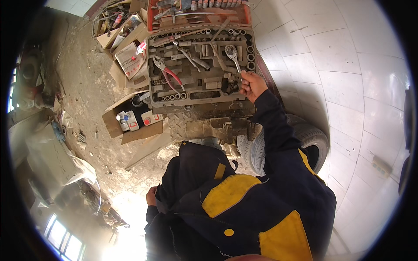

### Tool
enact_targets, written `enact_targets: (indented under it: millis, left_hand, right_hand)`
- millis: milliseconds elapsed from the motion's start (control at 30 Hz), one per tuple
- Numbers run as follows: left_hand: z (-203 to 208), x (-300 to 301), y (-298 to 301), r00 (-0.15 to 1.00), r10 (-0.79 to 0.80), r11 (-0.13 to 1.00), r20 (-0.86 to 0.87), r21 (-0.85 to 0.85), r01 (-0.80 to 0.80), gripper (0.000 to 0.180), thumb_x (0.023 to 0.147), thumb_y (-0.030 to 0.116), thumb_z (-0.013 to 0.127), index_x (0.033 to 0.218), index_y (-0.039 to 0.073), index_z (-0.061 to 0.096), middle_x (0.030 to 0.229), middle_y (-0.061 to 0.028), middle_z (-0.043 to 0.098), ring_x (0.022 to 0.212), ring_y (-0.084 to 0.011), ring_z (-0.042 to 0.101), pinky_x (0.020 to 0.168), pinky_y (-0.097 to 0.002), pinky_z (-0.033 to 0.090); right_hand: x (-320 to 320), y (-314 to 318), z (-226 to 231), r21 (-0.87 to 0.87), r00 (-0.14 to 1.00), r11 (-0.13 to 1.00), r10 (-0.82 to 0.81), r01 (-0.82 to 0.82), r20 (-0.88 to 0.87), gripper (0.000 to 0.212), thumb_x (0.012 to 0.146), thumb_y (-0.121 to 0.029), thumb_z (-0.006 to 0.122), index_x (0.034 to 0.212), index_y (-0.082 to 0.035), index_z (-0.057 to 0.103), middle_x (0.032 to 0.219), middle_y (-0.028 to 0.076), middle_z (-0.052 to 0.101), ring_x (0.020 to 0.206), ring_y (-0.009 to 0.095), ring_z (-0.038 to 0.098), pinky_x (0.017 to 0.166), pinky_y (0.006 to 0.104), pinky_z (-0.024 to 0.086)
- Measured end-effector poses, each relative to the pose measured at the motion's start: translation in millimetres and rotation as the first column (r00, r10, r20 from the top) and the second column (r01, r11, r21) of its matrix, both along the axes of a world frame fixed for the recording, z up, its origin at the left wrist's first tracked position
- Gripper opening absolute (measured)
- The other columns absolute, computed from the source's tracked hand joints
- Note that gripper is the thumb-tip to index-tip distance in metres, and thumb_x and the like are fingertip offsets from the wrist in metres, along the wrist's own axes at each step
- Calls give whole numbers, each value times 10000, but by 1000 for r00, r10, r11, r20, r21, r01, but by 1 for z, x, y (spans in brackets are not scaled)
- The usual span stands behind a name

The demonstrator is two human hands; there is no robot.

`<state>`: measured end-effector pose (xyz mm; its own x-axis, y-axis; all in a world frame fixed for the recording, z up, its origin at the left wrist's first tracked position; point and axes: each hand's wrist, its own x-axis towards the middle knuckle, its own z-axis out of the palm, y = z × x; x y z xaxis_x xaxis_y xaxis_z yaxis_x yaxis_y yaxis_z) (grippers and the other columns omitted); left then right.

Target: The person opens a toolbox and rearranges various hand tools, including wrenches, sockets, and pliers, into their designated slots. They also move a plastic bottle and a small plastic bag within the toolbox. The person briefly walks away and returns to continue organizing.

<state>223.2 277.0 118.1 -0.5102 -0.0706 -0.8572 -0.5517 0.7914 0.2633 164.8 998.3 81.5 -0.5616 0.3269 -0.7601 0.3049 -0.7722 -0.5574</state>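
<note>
My right hand [252,86] is closed round the handle end of a ratchet wrench [232,54]. The ratchet's round head lies over the right part of a grey socket-set case [174,101]. Left of it, red-handled pliers [167,74] and another pair of pliers [188,56] lie on the moulded insert. Sockets [250,57] stand along the case's right edge. Only a small part of my left hand [151,195] shows, low beside my dark jacket. Its fingers are hidden, and nothing can be seen in it.
Behind the case stands an orange-red tray [244,21] of tools. To the left are an open carton with bottles [127,121] and cartons of odds and ends [130,58]. Tyres [314,140] lie below the case's right side, next to a white tiled wall [335,56].
</note>
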Motion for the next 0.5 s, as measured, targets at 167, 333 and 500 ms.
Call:
enact_targets:
  millis: [167, 333, 500]
  left_hand:
    - [-17, 13, -23, 976, 217, 976, -6, 33, -216, 287, 976, 250, 676, 1101, 6, 760, 930, -112, 791, 856, -194, 730, 785, -345, 557]
    - [-7, 11, -20, 997, 42, 999, -69, -14, -43, 294, 946, 270, 721, 1082, 14, 769, 908, -113, 793, 854, -197, 736, 780, -353, 559]
    - [2, 5, -4, 999, 22, 999, -28, -28, -23, 241, 1002, 152, 593, 1118, 0, 739, 946, -78, 769, 870, -149, 692, 792, -305, 541]
  right_hand:
    - [-7, -2, -10, 223, 984, 972, 26, -67, 179, 303, 1064, -340, 702, 957, -101, 549, 731, -32, 443, 571, 112, 432, 559, 348, 461]
    - [-9, 7, -15, 547, 898, 768, 84, -335, 432, 370, 1020, -381, 721, 1014, -20, 642, 803, 48, 600, 601, 191, 571, 576, 397, 515]
    - [-11, 28, -23, 673, 846, 538, 162, -507, 507, 435, 1001, -430, 714, 986, 2, 657, 859, 137, 662, 735, 300, 656, 716, 481, 531]
